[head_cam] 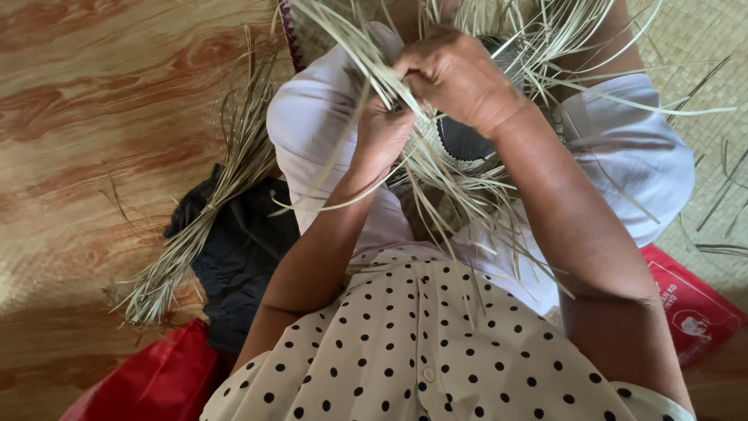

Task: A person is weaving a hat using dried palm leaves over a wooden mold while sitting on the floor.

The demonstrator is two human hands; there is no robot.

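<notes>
A partly woven straw piece (460,160) rests on my lap, with many long pale strips (499,31) fanning out from it. My left hand (382,129) pinches several strips at the woven edge. My right hand (456,74) is closed over strips just above it, the two hands touching. The centre of the weave shows a dark opening (461,142) under my right wrist.
A tied bundle of dry straw strips (206,210) lies on the wood-patterned floor (101,117) to the left, over a black cloth (241,249). Red bags sit at lower left (160,382) and right (689,304). A woven mat (701,54) lies at upper right.
</notes>
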